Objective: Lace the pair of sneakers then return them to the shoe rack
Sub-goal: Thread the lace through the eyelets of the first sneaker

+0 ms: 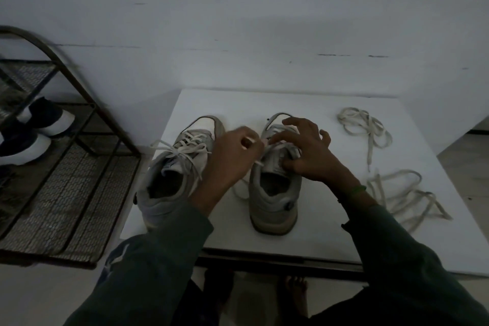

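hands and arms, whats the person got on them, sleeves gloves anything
Long dark greenish sleeves cover both arms to the wrists: left sleeve, right sleeve. The left hand and right hand are bare, with no gloves or rings visible. A thin green band circles the right wrist.

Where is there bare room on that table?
Bare: the far strip of the table beyond the laced sneaker and other sneaker, plus the near edge behind its heel. Crowded: right side, loose laces; centre, left hand, right hand.
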`<state>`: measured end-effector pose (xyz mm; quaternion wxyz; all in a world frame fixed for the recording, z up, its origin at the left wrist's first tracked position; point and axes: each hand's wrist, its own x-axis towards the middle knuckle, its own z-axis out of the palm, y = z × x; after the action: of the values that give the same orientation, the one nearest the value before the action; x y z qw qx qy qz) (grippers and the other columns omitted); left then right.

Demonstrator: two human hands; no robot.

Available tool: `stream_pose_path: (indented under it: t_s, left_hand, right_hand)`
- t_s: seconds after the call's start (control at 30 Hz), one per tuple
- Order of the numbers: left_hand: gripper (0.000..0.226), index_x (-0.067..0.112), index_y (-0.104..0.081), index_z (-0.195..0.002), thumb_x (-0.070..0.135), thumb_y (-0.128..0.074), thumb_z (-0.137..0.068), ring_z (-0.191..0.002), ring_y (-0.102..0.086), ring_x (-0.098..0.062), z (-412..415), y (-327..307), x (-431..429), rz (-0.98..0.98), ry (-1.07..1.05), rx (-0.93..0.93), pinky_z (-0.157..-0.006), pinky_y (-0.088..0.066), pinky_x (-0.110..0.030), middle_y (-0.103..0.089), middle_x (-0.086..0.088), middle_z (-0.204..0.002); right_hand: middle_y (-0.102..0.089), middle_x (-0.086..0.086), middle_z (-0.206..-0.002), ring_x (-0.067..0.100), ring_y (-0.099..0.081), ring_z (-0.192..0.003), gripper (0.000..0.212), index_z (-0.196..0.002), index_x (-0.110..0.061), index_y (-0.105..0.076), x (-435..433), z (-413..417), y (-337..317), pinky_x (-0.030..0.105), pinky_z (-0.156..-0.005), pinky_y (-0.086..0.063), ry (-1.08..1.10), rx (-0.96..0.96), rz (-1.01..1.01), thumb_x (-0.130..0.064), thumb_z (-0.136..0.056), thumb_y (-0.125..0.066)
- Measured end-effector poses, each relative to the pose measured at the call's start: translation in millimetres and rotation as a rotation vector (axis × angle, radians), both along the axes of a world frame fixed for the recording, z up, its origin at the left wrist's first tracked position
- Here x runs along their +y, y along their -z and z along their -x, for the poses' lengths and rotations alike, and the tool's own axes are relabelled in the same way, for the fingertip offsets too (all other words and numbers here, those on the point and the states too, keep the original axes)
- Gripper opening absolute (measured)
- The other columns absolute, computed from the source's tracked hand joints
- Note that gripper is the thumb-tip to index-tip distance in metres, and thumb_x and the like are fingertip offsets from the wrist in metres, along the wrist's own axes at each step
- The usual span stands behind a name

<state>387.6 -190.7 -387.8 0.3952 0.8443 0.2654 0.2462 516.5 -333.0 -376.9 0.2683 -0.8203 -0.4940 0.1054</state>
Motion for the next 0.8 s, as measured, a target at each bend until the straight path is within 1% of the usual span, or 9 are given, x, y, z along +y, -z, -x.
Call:
stream_pose_path:
  t_s: [0.1, 0.17, 0.23, 0.3, 0.4, 0.5, 0.63, 0.73, 0.8]
  left_hand:
    - [0.035, 0.012, -0.059, -0.059, 0.033, -0.050, -0.086, -0.054, -0.054, -0.017, -4, 4, -5, -0.253, 0.095, 0.124, -0.054, -0.042, -0.031, -0.057, -0.005, -0.056]
    - [0.036, 0.017, -0.060, -0.057, 0.019, -0.049, -0.091, -0.043, -0.045, -0.010, -2, -13, 0, 0.237, 0.045, -0.115, -0.045, -0.034, -0.024, -0.051, 0.000, -0.050]
    - [0.043, 0.021, -0.054, -0.051, 0.015, -0.042, -0.092, -0.033, -0.031, -0.006, 13, -39, 19, 1.005, 0.026, -0.669, -0.038, -0.022, -0.020, -0.042, 0.006, -0.045]
    - [0.047, 0.021, -0.051, -0.046, 0.023, -0.040, -0.092, -0.029, -0.024, -0.008, 30, -52, 42, 1.172, -0.044, -0.997, -0.038, -0.018, -0.021, -0.047, 0.004, -0.050]
    - [0.045, 0.012, -0.056, -0.057, 0.024, -0.041, -0.098, -0.026, -0.025, -0.008, 30, -47, 33, 1.042, -0.137, -0.769, -0.035, -0.018, -0.018, -0.066, -0.004, -0.065]
    - [0.010, 0.009, -0.054, -0.084, 0.014, -0.061, -0.090, -0.033, -0.040, -0.011, 11, -26, 5, 0.540, -0.052, -0.223, -0.037, -0.027, -0.017, -0.067, -0.017, -0.070]
    - [0.004, 0.027, -0.064, -0.086, 0.030, -0.063, -0.088, -0.058, -0.058, -0.010, -2, -3, -1, -0.101, 0.155, 0.105, -0.061, -0.049, -0.028, -0.063, 0.004, -0.068]
    - [0.021, 0.020, -0.059, -0.071, 0.030, -0.057, -0.089, -0.061, -0.054, -0.015, -1, -2, -2, -0.162, 0.187, 0.132, -0.062, -0.044, -0.031, -0.055, 0.004, -0.063]
    - [0.020, 0.021, -0.053, -0.068, 0.020, -0.052, -0.089, -0.057, -0.047, -0.014, -1, -10, -6, 0.053, 0.114, -0.061, -0.055, -0.036, -0.029, -0.051, 0.000, -0.063]
  right_hand:
    - [-0.028, -0.005, -0.144, 0.012, -0.011, -0.137, 0.054, -0.108, -0.043, -0.061, 0, 2, 2, 0.054, -0.110, -0.004, 0.027, 0.035, -0.005, -0.027, -0.057, -0.053]
    - [-0.026, -0.005, -0.146, 0.013, -0.010, -0.138, 0.052, -0.105, -0.044, -0.061, 0, 1, 2, 0.056, -0.109, -0.005, 0.042, 0.062, -0.004, -0.021, -0.059, -0.054]
    - [-0.025, -0.005, -0.147, 0.014, -0.011, -0.139, 0.050, -0.102, -0.043, -0.060, 0, 0, 1, 0.057, -0.109, -0.009, 0.057, 0.096, -0.016, -0.017, -0.061, -0.054]
    - [-0.025, -0.004, -0.147, 0.017, -0.012, -0.139, 0.050, -0.105, -0.040, -0.058, -1, -1, 2, 0.057, -0.108, -0.012, 0.084, 0.120, -0.043, -0.010, -0.065, -0.058]
    - [-0.024, -0.002, -0.147, 0.019, -0.014, -0.139, 0.059, -0.118, -0.032, -0.051, 2, 0, 2, 0.055, -0.109, -0.012, 0.116, 0.132, -0.061, -0.006, -0.065, -0.063]
    - [-0.026, -0.001, -0.147, 0.019, -0.014, -0.140, 0.070, -0.125, -0.031, -0.045, 3, 2, 1, 0.054, -0.109, -0.012, 0.124, 0.145, -0.052, -0.021, -0.056, -0.054]
    - [-0.027, 0.000, -0.146, 0.020, -0.015, -0.139, 0.070, -0.127, -0.030, -0.044, 1, 0, 4, 0.054, -0.110, -0.012, 0.124, 0.147, -0.046, -0.021, -0.059, -0.057]
    - [-0.029, 0.000, -0.143, 0.021, -0.017, -0.138, 0.072, -0.127, -0.028, -0.043, 3, 0, 3, 0.053, -0.109, -0.012, 0.121, 0.135, -0.041, -0.025, -0.055, -0.052]
    - [-0.031, 0.000, -0.141, 0.023, -0.020, -0.136, 0.071, -0.126, -0.026, -0.043, 3, 0, 2, 0.054, -0.108, -0.016, 0.137, 0.138, -0.054, -0.027, -0.056, -0.051]
